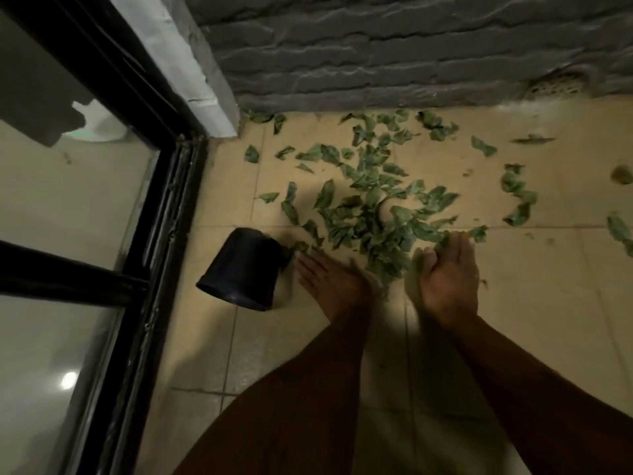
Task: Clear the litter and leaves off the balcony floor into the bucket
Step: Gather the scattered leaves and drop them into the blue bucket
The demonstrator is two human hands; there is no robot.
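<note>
A heap of green leaves (373,217) lies on the beige tiled balcony floor (548,286), with more leaves scattered toward the wall and the right. A black bucket (239,269) lies tipped on its side at the left, its mouth facing the leaves. My left hand (329,279) lies flat on the floor, fingers straight, between the bucket and the heap. My right hand (448,272) is cupped at the heap's near right edge, fingers curled around some leaves.
A black-framed glass sliding door (164,200) runs along the left. A grey stone-clad wall (394,56) closes the far side, with a round drain cover (555,84) at its right foot. A small brown scrap (621,174) lies at the far right.
</note>
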